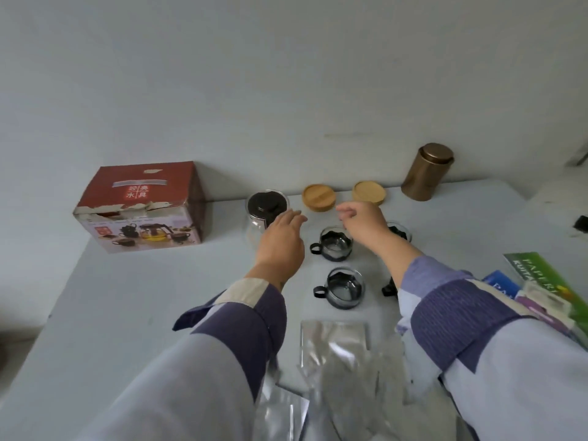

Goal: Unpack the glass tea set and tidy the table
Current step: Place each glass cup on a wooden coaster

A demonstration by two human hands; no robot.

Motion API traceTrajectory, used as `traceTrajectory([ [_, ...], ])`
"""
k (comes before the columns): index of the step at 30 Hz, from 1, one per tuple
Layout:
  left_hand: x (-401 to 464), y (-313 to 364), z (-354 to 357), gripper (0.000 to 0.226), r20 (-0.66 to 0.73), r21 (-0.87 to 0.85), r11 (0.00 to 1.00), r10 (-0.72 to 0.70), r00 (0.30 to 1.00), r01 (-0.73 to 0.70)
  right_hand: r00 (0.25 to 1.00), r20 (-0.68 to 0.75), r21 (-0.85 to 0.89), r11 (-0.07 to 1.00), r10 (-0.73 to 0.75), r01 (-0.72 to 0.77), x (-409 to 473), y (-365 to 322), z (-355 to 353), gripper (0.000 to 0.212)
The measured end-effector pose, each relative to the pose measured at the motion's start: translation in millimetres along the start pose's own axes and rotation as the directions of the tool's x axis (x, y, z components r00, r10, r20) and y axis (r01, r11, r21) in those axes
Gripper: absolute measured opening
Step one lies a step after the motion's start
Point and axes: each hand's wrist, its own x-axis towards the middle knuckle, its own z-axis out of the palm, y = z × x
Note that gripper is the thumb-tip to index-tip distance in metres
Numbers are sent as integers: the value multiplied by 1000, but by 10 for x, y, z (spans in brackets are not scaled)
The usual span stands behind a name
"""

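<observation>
Pale grey table [133, 313] under a bare wall, and the tea set is largely out of its box. Nearest the camera lie crumpled clear plastic bags [337, 354], empty packing by the look of it. Past them stand the glass cups in black holders: one near cup [345, 288], another [334, 243] just behind it, and two more partly hidden by the right forearm. Above that second cup hangs the right hand [362, 221], grip slack, fingers loosely curled and holding nothing. The left hand [281, 241] reaches forward with fingers extended, also holding nothing, fingertips right at the glass teapot [265, 214] with its black lid. That's the relation that counts: the teapot stands upright just ahead and left of the left hand, so the left is clearly the nearer one for it. Farther back sit two bamboo coasters [319, 197], a copper tin [428, 171], and at far left the red carton [143, 206].
</observation>
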Motion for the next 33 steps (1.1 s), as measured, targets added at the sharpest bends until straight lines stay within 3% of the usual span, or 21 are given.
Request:
traceTrajectory([
  [8, -186, -42, 966, 53, 95, -13, 971, -235, 967, 237, 994, 72, 96, 991, 82, -89, 587, 540, -30, 27],
  [15, -164, -429, 1276, 51, 47, 48, 997, -58, 997, 56, 959, 61, 332, 901, 277, -281, 1258, 651, 237, 33],
  [20, -181, -465, 1345, 47, -51, -4, 999, -54, 997, 53, 919, 101, 412, 825, 381, -387, 1562, 735, 483, 12],
  [23, -154, -467, 1344, 40, -76, -28, 997, -77, 994, 75, 921, 18, 429, 829, 389, -358, 1712, 768, 597, 23],
  [26, -147, -455, 1338, 42, -66, -34, 996, -87, 994, 85, 925, -67, 416, 853, 374, -315, 1803, 754, 648, 15],
  [33, -149, -466, 1349, 41, -55, -53, 994, -99, 994, 96, 912, -66, 359, 863, 404, -356, 1877, 689, 685, 24],
])
